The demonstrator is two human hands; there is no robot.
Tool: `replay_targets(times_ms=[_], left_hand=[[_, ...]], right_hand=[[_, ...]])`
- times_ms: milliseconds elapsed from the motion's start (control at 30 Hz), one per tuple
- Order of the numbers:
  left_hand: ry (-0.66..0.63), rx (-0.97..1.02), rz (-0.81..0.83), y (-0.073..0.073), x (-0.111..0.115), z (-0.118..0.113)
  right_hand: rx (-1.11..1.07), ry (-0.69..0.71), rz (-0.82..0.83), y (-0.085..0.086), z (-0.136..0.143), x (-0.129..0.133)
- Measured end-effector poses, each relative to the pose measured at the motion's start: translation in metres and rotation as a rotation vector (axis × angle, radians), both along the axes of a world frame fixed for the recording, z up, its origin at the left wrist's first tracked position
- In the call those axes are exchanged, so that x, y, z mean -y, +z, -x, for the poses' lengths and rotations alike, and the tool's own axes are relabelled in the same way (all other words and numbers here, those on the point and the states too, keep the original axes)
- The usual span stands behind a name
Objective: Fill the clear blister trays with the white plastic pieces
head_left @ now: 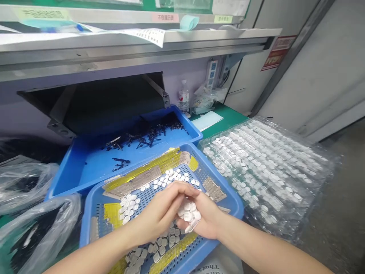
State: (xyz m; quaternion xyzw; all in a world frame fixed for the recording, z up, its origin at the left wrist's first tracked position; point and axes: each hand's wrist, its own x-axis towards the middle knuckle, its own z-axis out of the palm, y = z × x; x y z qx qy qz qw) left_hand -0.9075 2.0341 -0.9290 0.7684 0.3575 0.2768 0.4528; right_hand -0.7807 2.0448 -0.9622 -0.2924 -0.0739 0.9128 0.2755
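Over a blue perforated basket (89, 205), my left hand (159, 207) and my right hand (209, 217) are cupped together. Between the palms sits a pile of small white rounded-square pieces (188, 216), some of them showing at the near opening. My left fingers curve over the top and meet the right hand, whose palm faces up beneath the pile. More of the same white pieces (129, 205) lie loose in the basket, at its left, far and near sides. Yellow tape and cardboard strips line the basket's inner walls. The middle of its floor is partly hidden by my hands.
Behind the basket, a blue tray (97, 163) holds thin black parts (148, 137). To the right, a clear plastic tray (268, 167) carries rows of white pieces. Plastic bags (54, 217) lie at left. A water bottle (184, 97) stands under the shelf (185, 43).
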Motion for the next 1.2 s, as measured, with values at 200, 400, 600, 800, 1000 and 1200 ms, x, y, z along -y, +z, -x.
replay_targets(times_ms=[200,400,600,800,1000,1200], left_hand=[[0.102,-0.031,-0.072,-0.005,-0.004,0.001],[0.228,-0.151,-0.252,-0.002,-0.010,0.009],[0.270,-0.205,-0.238,0.001,-0.014,0.014],[0.303,-0.364,-0.202,-0.007,-0.021,0.016],[0.019,-0.585,-0.022,-0.056,-0.013,0.018],[0.210,-0.381,0.027,-0.057,-0.013,0.005]], right_hand=[[0.020,-0.017,0.026,0.004,-0.003,0.001],[0.028,-0.116,0.013,0.008,-0.004,0.002],[0.102,-0.230,0.012,0.009,-0.007,0.001],[0.088,-0.364,0.029,0.008,-0.010,0.000],[0.111,-0.440,0.031,0.013,-0.013,0.000],[0.058,-0.484,0.058,0.017,-0.016,0.000]])
